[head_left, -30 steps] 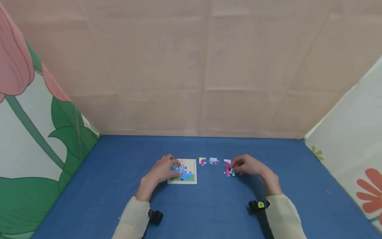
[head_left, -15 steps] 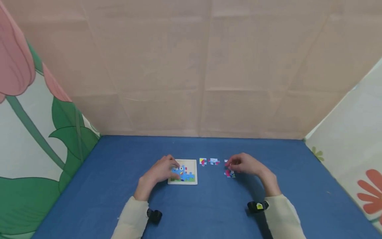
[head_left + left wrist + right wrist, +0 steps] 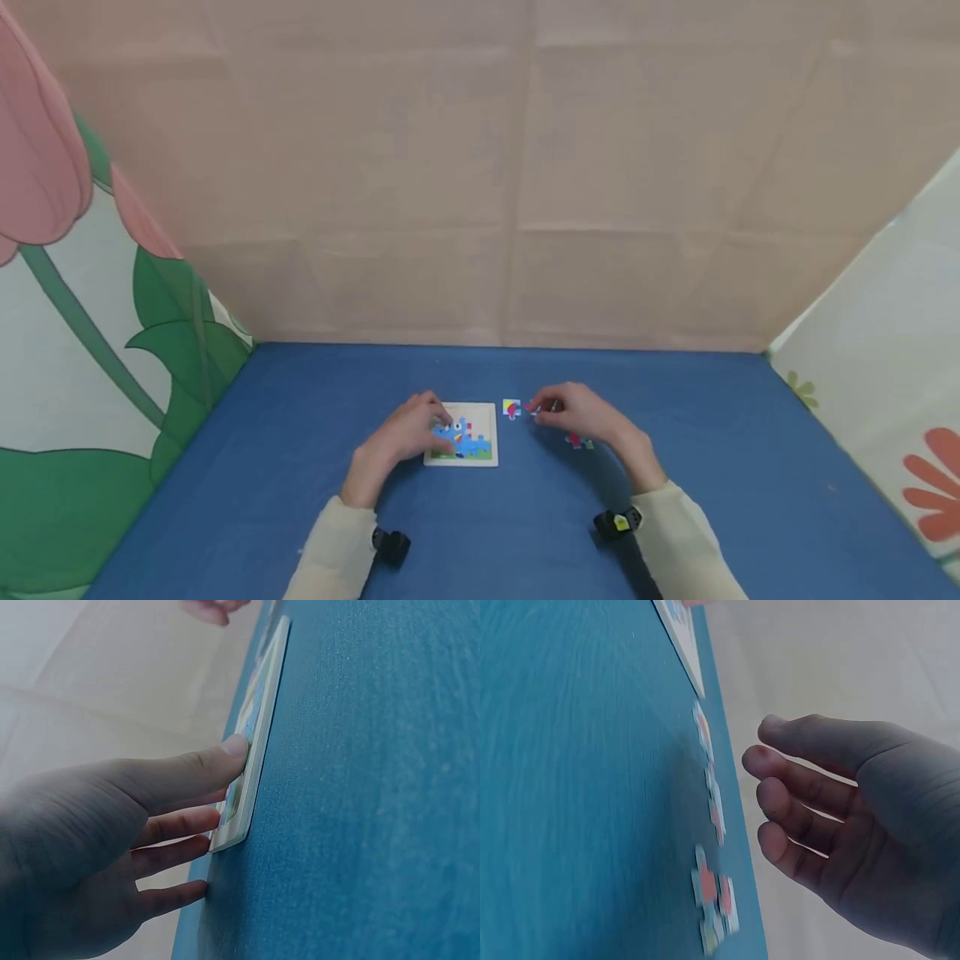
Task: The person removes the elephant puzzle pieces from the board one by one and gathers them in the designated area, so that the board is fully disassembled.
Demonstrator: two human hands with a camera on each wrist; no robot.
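Observation:
A wooden puzzle board (image 3: 491, 433) lies on the blue table, partly filled with a blue picture over green. My left hand (image 3: 408, 429) rests at the board's left side; in the left wrist view its straight thumb (image 3: 236, 746) lies on the board and the other fingers reach its edge. My right hand (image 3: 581, 414) hovers right of the board, fingers loosely bent and holding nothing. Below its fingertips lies a puzzle piece (image 3: 715, 806), which the hand partly covers in the head view. A yellow and pink piece (image 3: 512, 409) lies closer to the board.
Two more pieces, a pink and green piece (image 3: 706, 889) and a pink and white piece (image 3: 729, 904), lie side by side at the right; the hand hides one in the head view. A beige backdrop (image 3: 495, 208) rises behind the blue table (image 3: 480, 533).
My right hand has moved left, from over the two right-hand pieces to over the piece nearer the board. The left hand stays at the board.

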